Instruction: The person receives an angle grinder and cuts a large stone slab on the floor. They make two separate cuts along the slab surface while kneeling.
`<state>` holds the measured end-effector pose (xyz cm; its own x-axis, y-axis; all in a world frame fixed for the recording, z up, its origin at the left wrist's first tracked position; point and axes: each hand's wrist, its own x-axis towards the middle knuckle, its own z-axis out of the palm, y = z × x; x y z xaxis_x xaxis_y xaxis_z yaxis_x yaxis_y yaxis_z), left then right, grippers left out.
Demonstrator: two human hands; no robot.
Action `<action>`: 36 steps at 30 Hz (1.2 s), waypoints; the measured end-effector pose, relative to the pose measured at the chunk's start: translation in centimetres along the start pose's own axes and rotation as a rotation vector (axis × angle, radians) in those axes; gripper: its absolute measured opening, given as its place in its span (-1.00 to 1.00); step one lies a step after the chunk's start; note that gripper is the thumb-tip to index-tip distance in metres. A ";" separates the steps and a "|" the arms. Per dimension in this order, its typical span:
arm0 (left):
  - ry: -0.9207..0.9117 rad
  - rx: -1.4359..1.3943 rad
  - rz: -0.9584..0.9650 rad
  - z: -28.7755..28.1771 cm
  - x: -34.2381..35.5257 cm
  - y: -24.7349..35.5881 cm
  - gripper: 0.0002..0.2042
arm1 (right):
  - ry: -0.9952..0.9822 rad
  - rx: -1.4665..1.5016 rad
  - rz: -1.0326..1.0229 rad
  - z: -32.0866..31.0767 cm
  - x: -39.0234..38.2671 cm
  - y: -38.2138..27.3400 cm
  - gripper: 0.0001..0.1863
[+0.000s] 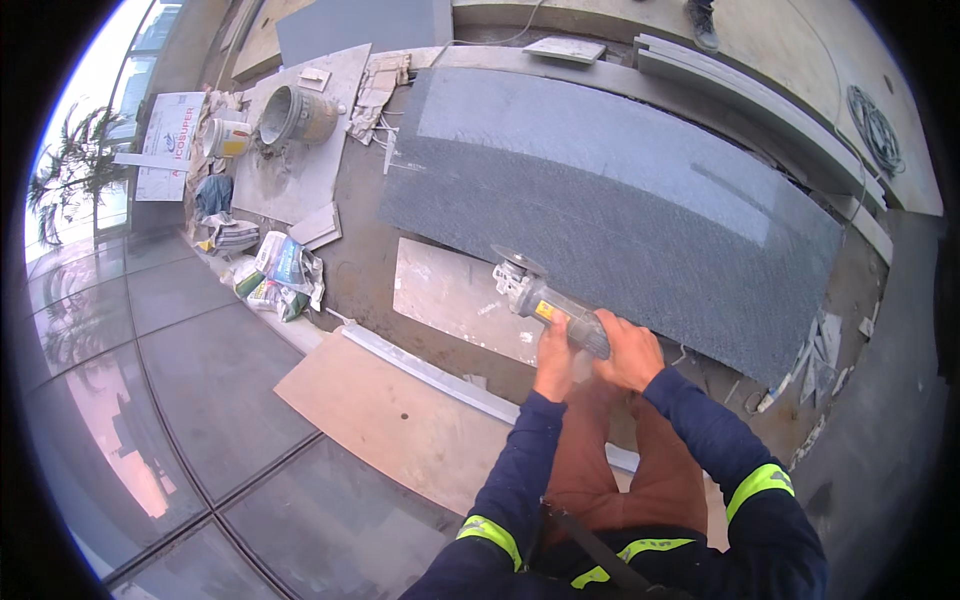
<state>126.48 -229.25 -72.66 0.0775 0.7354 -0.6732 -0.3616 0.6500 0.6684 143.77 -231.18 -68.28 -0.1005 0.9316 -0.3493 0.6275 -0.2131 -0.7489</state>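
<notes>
An angle grinder is held in front of me with both hands. My left hand wraps the near side of its body, below a yellow label. Around the rear of the body closes my right hand. The grinder's disc lies over the near edge of a large dark grey stone slab; whether it touches the slab I cannot tell. Beneath the grinder's left side is a pale dusty board. The palms and the grinder's switch are hidden.
Buckets and filled bags stand at the left. A tan board and a metal bar lie near my legs. Stacked long slabs line the far side, with a coiled cable beyond. Another person's shoe shows at the top.
</notes>
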 end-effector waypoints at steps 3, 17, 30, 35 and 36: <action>0.066 0.247 0.084 -4.7 2.0 0.5 -0.44 | 0.022 0.003 -0.023 1.6 2.4 1.7 -0.17; 0.257 1.421 0.944 -8.1 15.8 -0.2 -0.04 | -0.049 -0.106 0.135 6.2 13.6 3.3 -0.24; 0.382 1.292 1.172 -15.7 33.8 0.8 -0.20 | 0.062 -0.037 -0.159 16.1 29.8 7.6 -0.41; 0.416 1.324 1.295 -16.1 37.6 2.0 -0.22 | 0.040 -0.049 -0.199 17.8 34.4 9.4 -0.24; 0.411 1.323 1.240 -16.2 37.9 2.2 -0.21 | 0.033 -0.049 -0.211 18.0 35.1 9.4 -0.24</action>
<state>113.55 -203.05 -101.89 0.0933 0.8921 0.4420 0.8561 -0.2985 0.4219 132.26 -205.77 -97.74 -0.2088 0.9634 -0.1681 0.6324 0.0019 -0.7746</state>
